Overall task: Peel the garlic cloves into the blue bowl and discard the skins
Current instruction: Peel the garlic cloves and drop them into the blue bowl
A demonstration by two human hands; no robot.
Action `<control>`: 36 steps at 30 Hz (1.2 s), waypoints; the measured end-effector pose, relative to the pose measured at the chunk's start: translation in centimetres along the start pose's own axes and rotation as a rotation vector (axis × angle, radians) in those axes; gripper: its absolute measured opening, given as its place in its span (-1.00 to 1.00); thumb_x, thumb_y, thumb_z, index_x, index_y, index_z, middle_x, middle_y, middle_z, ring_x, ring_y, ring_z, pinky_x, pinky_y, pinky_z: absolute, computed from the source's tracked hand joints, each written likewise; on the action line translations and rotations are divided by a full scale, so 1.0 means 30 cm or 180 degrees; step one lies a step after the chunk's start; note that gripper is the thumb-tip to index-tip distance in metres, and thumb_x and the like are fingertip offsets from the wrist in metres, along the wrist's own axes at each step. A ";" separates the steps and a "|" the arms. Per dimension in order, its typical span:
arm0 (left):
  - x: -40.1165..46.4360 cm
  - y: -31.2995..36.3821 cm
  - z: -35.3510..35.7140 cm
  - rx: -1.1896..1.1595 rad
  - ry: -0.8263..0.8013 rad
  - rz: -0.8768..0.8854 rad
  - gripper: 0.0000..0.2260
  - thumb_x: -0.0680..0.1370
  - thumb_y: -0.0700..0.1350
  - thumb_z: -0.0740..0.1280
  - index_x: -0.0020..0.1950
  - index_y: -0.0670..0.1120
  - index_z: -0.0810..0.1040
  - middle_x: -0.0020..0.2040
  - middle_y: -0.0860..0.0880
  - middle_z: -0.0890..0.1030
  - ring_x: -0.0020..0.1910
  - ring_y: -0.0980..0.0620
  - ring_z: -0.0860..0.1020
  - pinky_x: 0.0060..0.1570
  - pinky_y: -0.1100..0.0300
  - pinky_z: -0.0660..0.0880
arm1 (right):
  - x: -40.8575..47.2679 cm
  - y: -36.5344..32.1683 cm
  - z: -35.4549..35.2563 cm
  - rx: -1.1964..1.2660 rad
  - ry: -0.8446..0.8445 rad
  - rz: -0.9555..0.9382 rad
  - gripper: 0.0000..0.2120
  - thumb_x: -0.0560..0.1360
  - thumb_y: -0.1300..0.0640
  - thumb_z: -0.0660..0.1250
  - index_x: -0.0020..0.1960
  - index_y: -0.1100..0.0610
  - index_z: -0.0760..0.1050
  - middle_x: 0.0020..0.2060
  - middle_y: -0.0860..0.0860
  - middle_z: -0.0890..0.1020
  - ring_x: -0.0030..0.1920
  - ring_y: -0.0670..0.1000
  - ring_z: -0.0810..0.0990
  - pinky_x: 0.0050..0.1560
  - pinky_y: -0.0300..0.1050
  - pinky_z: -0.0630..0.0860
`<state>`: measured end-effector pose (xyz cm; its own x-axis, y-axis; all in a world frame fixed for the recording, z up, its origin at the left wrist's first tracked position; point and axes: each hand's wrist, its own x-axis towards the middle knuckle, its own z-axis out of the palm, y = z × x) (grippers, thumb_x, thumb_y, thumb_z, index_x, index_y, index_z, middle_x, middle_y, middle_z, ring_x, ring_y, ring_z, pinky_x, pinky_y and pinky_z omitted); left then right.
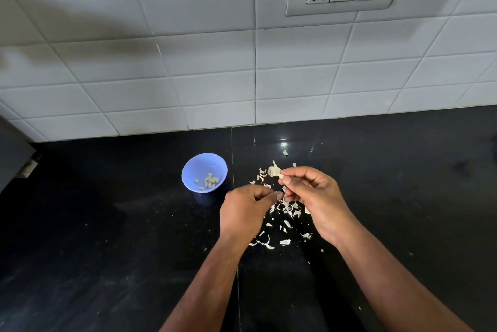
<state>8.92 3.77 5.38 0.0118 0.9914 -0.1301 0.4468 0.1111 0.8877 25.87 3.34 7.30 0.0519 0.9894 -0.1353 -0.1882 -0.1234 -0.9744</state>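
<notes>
Two bare forearms reach in from the near edge, no sleeves showing on either. The left hand (246, 213) and right hand (316, 202) wear no rings, watch or gloves; fingernails are short and unpainted.

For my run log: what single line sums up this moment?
right hand: pinches garlic clove | left hand: curled, hold unclear | blue bowl: holds peeled cloves | skins: scattered on counter

Around the blue bowl (204, 172), the black counter (107, 224) lies open to its left and front, while scattered garlic skins (285, 208) clutter its right.
</notes>
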 end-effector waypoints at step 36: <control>-0.021 0.070 -0.033 -0.1712 -0.0141 -0.0298 -0.92 0.62 -0.10 0.48 0.06 0.02 0.78 0.03 0.08 0.76 -0.04 0.24 0.68 -0.16 0.21 0.59 | -0.020 -0.035 -0.013 -0.0887 -0.0383 -0.0507 -0.71 0.57 0.28 0.46 0.26 0.08 0.69 0.02 0.03 0.72 -0.04 0.02 0.70 -0.02 -0.16 0.65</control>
<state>8.96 3.46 7.78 0.0366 0.9731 -0.2276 -0.0725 0.2298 0.9705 26.41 2.85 8.34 -0.0601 0.9978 0.0284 0.0891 0.0337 -0.9954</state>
